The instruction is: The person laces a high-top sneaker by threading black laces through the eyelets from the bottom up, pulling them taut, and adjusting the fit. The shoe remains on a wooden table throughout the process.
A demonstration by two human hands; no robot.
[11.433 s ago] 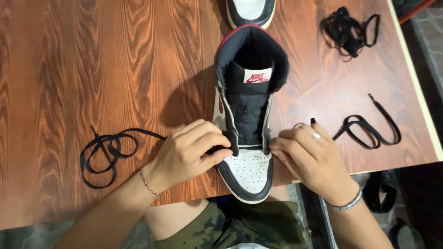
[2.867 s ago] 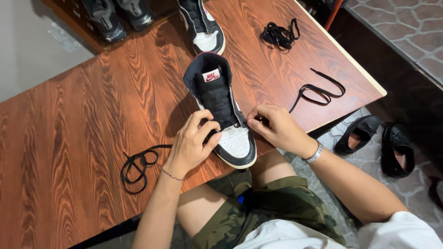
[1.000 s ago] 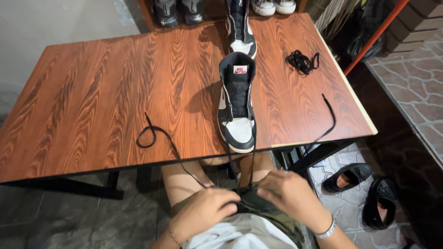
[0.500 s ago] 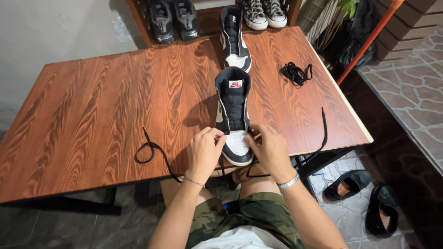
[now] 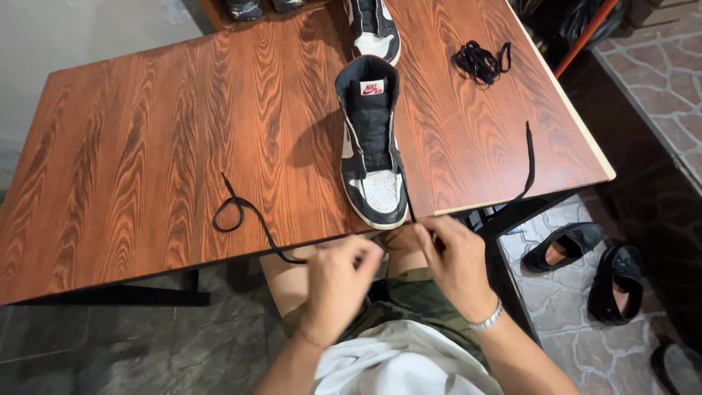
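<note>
A black-and-white high-top sneaker (image 5: 371, 150) stands on the wooden table (image 5: 146, 146), toe at the near edge. A black lace runs from its lowest eyelets off the table edge on both sides. My left hand (image 5: 338, 281) pinches the left strand (image 5: 245, 212), which loops back over the table. My right hand (image 5: 455, 262) pinches the right strand (image 5: 528, 164), which trails across the table's right part. Both hands hover below the table edge, over my lap.
A second sneaker (image 5: 373, 29) lies beyond the first. A bunched black lace (image 5: 480, 61) rests at the far right of the table. Dark shoes (image 5: 585, 256) sit on the tiled floor to the right. More shoes stand behind the table.
My hands have drawn back from the sneaker's toe to below the table edge, pulling the lace ends with them. The view has shifted closer.
</note>
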